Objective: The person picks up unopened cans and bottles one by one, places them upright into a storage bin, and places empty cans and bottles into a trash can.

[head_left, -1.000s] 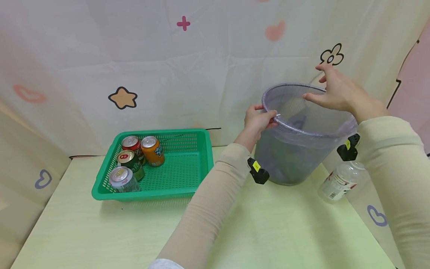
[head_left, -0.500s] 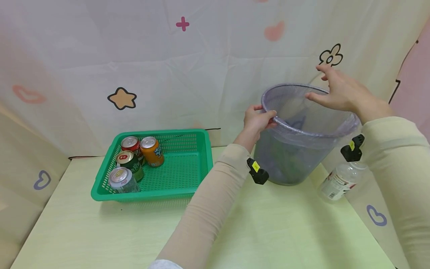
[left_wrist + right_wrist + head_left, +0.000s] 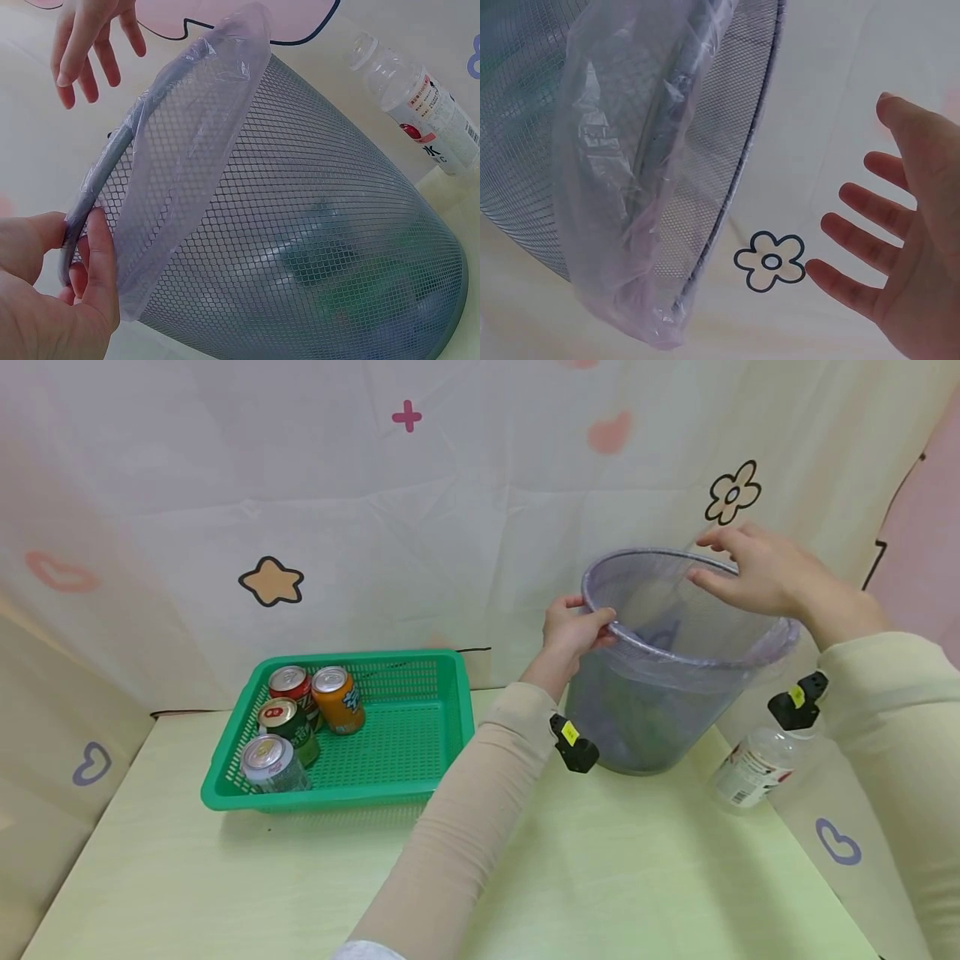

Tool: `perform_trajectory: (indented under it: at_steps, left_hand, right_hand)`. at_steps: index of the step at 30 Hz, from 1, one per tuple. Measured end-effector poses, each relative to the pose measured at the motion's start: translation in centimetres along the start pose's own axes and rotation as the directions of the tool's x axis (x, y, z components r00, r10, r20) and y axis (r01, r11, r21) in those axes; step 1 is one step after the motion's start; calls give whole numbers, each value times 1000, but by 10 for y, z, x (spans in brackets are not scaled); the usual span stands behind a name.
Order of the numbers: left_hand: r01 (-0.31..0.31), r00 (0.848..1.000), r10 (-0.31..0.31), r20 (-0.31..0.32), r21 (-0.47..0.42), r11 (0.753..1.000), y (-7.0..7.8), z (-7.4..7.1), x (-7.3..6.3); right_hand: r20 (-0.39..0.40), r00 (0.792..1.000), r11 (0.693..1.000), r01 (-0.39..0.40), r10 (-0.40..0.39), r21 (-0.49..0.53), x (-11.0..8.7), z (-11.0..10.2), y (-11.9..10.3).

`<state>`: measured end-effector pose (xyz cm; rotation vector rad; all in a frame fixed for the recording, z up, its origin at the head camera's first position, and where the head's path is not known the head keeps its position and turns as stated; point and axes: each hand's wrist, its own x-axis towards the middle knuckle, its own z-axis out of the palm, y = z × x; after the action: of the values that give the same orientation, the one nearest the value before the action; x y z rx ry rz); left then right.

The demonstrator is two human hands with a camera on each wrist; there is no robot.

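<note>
A mesh wastebasket (image 3: 637, 718) with a thin see-through plastic bag (image 3: 180, 172) folded over its rim leans toward the right. My left hand (image 3: 567, 628) pinches the near-left part of the rim, thumb on one side and fingers on the other. Over the far-right part of the opening hovers my right hand (image 3: 765, 568), its fingers spread and holding nothing. In the right wrist view that right hand (image 3: 915, 232) is apart from the bag. Blurry green and blue things show through the mesh low in the basket.
A clear plastic bottle (image 3: 752, 768) with a printed label stands right of the basket, partly behind the right wrist camera (image 3: 797, 702). At left, a green plastic basket (image 3: 405, 743) holds several drink cans (image 3: 339, 700). A patterned curtain (image 3: 360, 527) hangs behind the table (image 3: 225, 893).
My right hand has dropped slightly, its fingers bending a little more, and its forearm has shifted rightward. The left hand keeps its pinch on the rim.
</note>
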<state>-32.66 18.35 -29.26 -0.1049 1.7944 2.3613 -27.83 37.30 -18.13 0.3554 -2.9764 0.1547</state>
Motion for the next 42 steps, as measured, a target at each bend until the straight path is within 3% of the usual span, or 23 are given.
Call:
perform_trajectory:
  at_steps: [18, 32, 42]
  left_hand:
    - [-1, 1000, 1, -1, 1, 1000, 1, 0, 0]
    - [-2, 1000, 2, -5, 7, 1000, 0, 1, 1]
    - [0, 1000, 0, 1, 2, 1000, 0, 1, 0]
  right_hand:
    - [-88, 995, 999, 48, -47, 11, -14, -2, 2]
    - [-154, 988, 1000, -16, 15, -5, -28, 6, 14]
    - [-202, 979, 1000, -9, 9, 0, -42, 16, 26]
